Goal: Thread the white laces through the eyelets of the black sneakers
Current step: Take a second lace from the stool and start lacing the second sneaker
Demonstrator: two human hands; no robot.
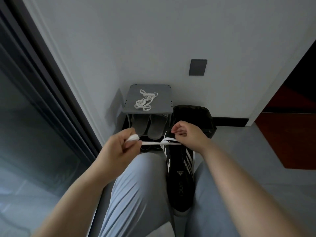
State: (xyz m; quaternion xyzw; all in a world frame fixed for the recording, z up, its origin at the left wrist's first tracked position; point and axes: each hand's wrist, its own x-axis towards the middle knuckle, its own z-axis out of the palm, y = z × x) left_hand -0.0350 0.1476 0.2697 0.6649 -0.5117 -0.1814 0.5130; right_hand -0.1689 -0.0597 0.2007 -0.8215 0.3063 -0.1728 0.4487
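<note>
The left grip closes over one end of the white lace, so I can't see its tip. The lace's right run slips under the curled fingers of the right grip, end unseen. That grip also covers the far toe end of the black sneaker, and I can't make out the eyelets there. The insole print is too blurred to read. The slippers in the shoe rack are partly hidden by its top shelf and the left grip. Whatever sits on the lower shelf is too dark to identify. The black bin is partly behind the right grip. Both forearms run off the near edge.
</note>
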